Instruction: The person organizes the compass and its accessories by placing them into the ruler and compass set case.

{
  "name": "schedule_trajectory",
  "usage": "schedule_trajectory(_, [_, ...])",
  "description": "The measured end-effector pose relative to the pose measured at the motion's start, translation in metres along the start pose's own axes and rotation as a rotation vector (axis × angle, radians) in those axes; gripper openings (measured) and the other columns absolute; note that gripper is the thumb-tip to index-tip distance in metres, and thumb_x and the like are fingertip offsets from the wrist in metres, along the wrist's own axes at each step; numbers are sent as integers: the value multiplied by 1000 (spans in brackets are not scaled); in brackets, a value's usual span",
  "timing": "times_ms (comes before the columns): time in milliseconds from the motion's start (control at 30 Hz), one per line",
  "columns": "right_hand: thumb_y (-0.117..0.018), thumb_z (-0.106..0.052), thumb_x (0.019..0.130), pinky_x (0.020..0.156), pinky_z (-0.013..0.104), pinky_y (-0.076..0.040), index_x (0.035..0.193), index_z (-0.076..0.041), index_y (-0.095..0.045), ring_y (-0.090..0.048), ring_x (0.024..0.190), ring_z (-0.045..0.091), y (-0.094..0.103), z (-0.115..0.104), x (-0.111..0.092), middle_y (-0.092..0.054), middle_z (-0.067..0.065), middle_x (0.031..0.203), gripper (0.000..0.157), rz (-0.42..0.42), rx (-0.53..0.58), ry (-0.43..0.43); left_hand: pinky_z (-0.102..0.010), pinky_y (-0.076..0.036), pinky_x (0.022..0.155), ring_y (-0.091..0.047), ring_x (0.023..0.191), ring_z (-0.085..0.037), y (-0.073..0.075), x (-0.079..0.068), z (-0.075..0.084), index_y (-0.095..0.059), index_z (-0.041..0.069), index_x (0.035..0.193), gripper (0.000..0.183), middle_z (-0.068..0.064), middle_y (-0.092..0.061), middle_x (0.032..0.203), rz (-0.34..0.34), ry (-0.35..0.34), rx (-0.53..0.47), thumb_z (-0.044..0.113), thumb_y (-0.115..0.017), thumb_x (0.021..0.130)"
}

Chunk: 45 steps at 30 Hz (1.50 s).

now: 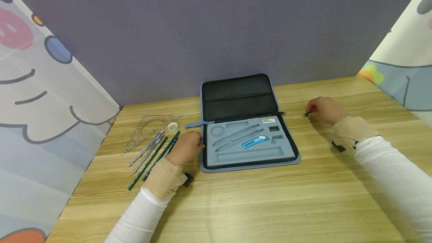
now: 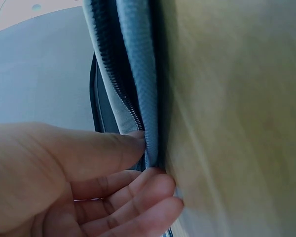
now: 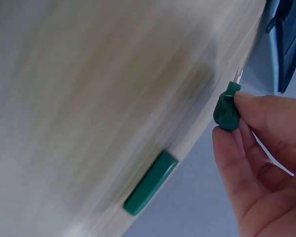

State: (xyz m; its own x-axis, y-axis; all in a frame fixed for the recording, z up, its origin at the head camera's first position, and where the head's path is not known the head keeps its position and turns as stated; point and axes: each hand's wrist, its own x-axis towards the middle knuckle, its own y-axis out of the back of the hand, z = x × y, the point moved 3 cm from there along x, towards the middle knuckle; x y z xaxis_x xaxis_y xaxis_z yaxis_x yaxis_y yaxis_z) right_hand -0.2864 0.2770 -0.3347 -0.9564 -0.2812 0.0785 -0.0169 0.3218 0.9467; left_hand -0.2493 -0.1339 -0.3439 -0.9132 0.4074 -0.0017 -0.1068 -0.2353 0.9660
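Note:
A zip-up drawing case (image 1: 249, 162) lies unfolded on the table, with a grey moulded tray (image 1: 233, 138) inside. My left hand (image 1: 187, 147) pinches the case's left edge; in the left wrist view the thumb and fingers are on the blue fabric rim (image 2: 143, 74) beside the zip. To the right of the case, my right hand (image 1: 325, 110) holds a small green-handled screwdriver (image 3: 227, 108) with a metal tip between thumb and fingers. A green oblong case (image 3: 150, 182) lies on the table near that hand. In the tray sit a blue utility knife (image 1: 255, 141), an eraser (image 1: 269, 120) and a small dark green piece (image 1: 273, 128).
Left of the case lie a clear set square (image 1: 141, 134), a roll of tape (image 1: 172, 126), two metal compasses (image 1: 148, 149) and dark green pencils (image 1: 148, 162). A grey partition (image 1: 202, 40) stands behind the table (image 1: 243, 205), with printed cartoon panels on both sides.

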Motion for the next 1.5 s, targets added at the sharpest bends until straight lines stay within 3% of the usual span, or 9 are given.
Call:
schedule_trajectory(600, [-66,9,78,67,40,-51,89,5,-66,-63,76,26,-7,-52,-6,-66,13,84,12,44,69,146,-26,-33,50,-41,51,-14,0,0,-1,-50,8,63,29,-2,-45,56,4,-9,-12,6,-69,84])
schedule_trajectory(967, [-71,6,76,65,33,-51,88,-1,-67,-62,75,20,-12,-80,-17,-66,6,85,15,71,110,262,-26,-33,50,-40,51,-14,-2,1,-2,-49,9,63,29,-1,-44,56,13,-26,-2,6,-69,84])
schedule_trajectory(1500, [-72,6,77,65,29,-50,87,-6,-68,-59,76,13,-27,-103,-22,-64,1,86,16,5,190,318,-27,-34,51,-40,52,-14,-1,0,-1,-46,10,61,32,-1,-42,57,29,-30,11,6,-69,84])
